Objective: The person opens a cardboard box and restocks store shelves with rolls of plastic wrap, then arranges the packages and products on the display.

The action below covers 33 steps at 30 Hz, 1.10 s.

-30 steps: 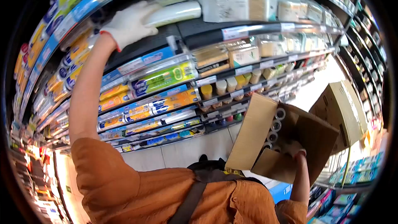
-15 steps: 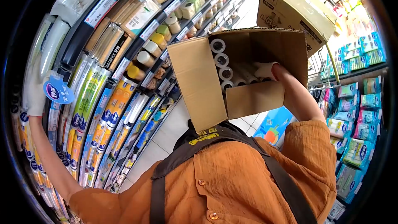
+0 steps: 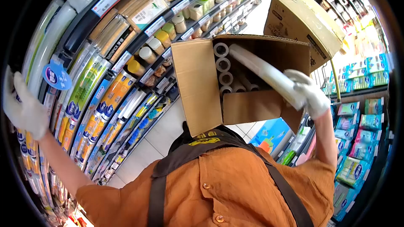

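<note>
My right hand (image 3: 310, 94), in a white glove, grips the lower end of a long white wrapped roll (image 3: 267, 73), which slants across the open cardboard box (image 3: 195, 84). More rolls (image 3: 223, 64) stand in the box along its left side, their round ends up. At the far left, my left hand (image 3: 27, 109), also gloved, is spread at the shelf edge with nothing seen in it. Close to it on the shelf lie long wrapped rolls (image 3: 50, 44), and a round blue tag (image 3: 57, 75) sticks out from the shelf.
Shelves hold toothpick packs (image 3: 111, 35), jars and orange rolls (image 3: 113, 96). Behind the open box is another cardboard box (image 3: 303, 21). Blue packs (image 3: 355, 170) fill a rack at the right. A blue carton (image 3: 271, 134) stands below, beside the tiled floor (image 3: 149, 143).
My right hand has come up out of the box with a white roll. My left hand has moved down and away from the shelf rolls, its fingers now spread. The view turned right earlier.
</note>
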Each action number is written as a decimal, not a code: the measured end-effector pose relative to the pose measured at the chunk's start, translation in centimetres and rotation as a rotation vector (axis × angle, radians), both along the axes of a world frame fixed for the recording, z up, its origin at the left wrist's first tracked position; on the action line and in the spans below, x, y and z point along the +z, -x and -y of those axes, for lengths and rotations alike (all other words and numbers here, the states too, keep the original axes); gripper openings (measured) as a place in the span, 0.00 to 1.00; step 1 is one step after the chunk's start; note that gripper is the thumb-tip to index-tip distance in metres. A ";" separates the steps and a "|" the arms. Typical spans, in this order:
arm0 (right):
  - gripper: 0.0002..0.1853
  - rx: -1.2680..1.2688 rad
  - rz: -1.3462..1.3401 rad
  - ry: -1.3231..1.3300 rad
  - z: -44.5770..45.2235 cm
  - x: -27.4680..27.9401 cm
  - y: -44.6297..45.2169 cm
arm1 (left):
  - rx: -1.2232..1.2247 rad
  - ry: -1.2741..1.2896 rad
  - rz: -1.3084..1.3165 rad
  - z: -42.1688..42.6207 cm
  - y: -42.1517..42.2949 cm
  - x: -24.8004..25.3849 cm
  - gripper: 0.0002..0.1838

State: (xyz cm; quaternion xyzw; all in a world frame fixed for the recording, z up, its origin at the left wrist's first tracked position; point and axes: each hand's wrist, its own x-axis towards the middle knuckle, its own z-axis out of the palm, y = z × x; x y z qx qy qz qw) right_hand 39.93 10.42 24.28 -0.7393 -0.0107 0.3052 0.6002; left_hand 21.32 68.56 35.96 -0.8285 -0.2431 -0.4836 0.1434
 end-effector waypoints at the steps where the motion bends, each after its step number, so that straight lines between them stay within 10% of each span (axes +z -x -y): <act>1: 0.36 0.032 0.084 0.029 0.3 0.5 1.3 | -0.124 -0.139 -0.015 3.4 0.2 -0.2 0.26; 7: 0.47 -0.046 -0.099 -0.354 -1.1 -0.9 7.2 | -1.194 -0.152 -0.431 17.7 -5.4 -10.2 0.24; 14: 0.47 0.242 -0.673 -1.344 -9.1 -9.0 9.6 | -1.217 1.331 0.480 25.0 -7.5 -16.4 0.56; 19: 0.50 0.325 -0.351 -0.995 -14.8 -10.4 9.1 | -1.264 2.267 0.273 25.5 -6.8 -16.6 0.44; 25: 0.42 0.354 0.217 -0.347 -18.0 -4.9 2.9 | -0.728 0.748 -0.241 19.2 -4.2 -15.3 0.43; 33: 0.50 0.506 0.493 -0.610 -26.9 1.3 0.4 | -0.494 0.353 -0.459 11.8 2.9 -8.9 0.39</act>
